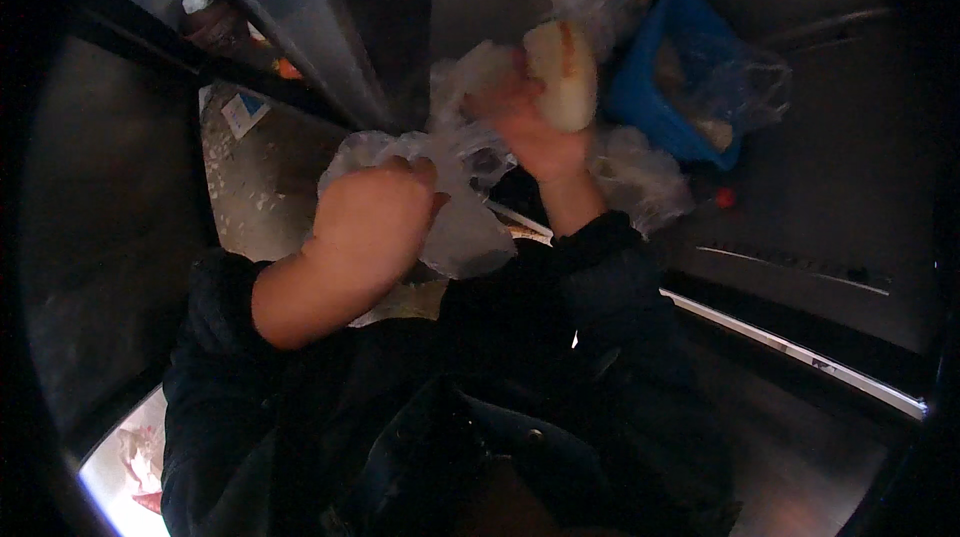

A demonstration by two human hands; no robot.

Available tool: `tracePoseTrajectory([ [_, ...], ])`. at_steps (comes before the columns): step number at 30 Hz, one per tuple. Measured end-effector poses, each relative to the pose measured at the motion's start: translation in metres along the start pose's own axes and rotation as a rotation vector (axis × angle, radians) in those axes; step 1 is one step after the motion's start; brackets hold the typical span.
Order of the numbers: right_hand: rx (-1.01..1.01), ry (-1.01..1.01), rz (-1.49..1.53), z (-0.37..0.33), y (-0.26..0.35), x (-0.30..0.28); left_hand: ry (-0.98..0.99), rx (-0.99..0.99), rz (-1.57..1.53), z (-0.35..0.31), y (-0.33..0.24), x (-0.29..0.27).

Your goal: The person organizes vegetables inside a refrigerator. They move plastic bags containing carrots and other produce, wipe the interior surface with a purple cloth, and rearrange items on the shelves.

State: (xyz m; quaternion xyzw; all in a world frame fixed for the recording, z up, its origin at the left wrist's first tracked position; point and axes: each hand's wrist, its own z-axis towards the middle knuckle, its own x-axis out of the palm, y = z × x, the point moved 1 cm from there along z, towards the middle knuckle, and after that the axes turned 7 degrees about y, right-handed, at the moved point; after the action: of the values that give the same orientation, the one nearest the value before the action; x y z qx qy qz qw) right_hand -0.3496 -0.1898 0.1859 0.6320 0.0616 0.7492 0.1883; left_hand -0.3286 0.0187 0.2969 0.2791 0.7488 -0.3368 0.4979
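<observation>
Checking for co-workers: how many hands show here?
2: left hand at a clear bag; right hand at a pale oblong thing, left of the blue bin. Others may hide in shadow.

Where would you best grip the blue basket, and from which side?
Probably by the left wall of the blue basket, coming from the left, where the right hand is: that wall looks bare, while a clear bag spills over the right edge.
</observation>
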Motion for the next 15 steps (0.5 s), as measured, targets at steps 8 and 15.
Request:
tracePoseTrajectory([
  [8, 0.161, 0.005, 0.163, -0.006, -0.012, -0.028, 0.019, -0.145, -0.167, 0.029, -0.006, 0.017],
  [15, 0.263, 0.038, 0.156, -0.012, -0.017, -0.038, -0.068, -0.051, -0.289, 0.057, 0.018, 0.055],
])
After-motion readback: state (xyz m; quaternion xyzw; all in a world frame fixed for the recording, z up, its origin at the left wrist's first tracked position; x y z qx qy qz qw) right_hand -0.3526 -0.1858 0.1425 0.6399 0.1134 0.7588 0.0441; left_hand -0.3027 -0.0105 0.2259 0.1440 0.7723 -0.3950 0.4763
